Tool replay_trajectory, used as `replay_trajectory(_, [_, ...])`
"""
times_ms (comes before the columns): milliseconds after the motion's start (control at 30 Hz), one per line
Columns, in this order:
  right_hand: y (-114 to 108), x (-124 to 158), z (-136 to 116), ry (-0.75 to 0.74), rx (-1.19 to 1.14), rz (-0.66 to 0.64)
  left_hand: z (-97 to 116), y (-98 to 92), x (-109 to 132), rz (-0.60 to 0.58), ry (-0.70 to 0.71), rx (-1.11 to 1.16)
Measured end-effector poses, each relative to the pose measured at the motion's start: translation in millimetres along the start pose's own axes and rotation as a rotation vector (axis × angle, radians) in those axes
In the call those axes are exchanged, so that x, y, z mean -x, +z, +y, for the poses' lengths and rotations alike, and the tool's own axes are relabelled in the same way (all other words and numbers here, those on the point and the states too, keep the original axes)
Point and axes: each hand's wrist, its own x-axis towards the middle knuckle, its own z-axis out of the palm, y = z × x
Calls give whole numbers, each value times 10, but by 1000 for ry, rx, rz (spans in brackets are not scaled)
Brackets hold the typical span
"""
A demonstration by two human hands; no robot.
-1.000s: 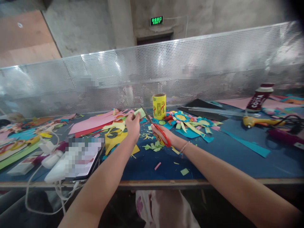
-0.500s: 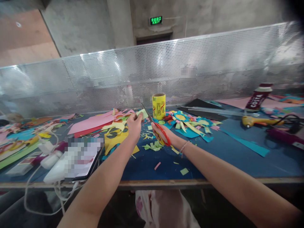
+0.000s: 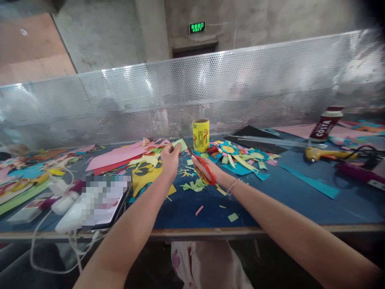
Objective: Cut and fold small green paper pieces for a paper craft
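Observation:
My left hand (image 3: pixel 170 158) pinches a small piece of pale green paper (image 3: pixel 179 144) above the table. In my right hand (image 3: pixel 207 168) is a pair of scissors (image 3: pixel 212 176) with red handles, its blades pointing up and away, close beside the green paper. I cannot tell whether the blades touch the paper. Below my hands lie pale green paper scraps (image 3: pixel 195 185). A yellow tape roll (image 3: pixel 201 135) stands upright just beyond my right hand. To its right is a pile of layered paper flowers (image 3: pixel 227 149) in blue, yellow and red.
Pink paper sheets (image 3: pixel 117 155) and cut yellow paper (image 3: pixel 144 178) lie left of my hands. A tablet (image 3: pixel 111 200) and white cables sit near the front left edge. At right are a yellow glue gun (image 3: pixel 327 154), a COSTA bottle (image 3: pixel 326 124) and a blue paper strip (image 3: pixel 313 181). A perforated metal screen (image 3: pixel 135 100) stands behind.
Almost nothing differs. Both hands keep their hold on the paper and the scissors, and the view has shifted very slightly.

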Motion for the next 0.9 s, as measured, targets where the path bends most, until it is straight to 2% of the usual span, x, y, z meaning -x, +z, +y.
replay_trajectory(167, [-11, 7, 20, 14, -102, -56, 16, 22, 23, -65, 18, 39])
replay_trajectory(333, [-20, 14, -5, -14, -87, -64, 16, 24, 26, -63, 12, 41])
replay_trajectory(733, [10, 27, -87, 60, -156, 2, 90, 25, 60, -88, 28, 9])
replay_trajectory(900, [-9, 19, -77, 35, -29, 35, 98, 28, 61, -65, 25, -1])
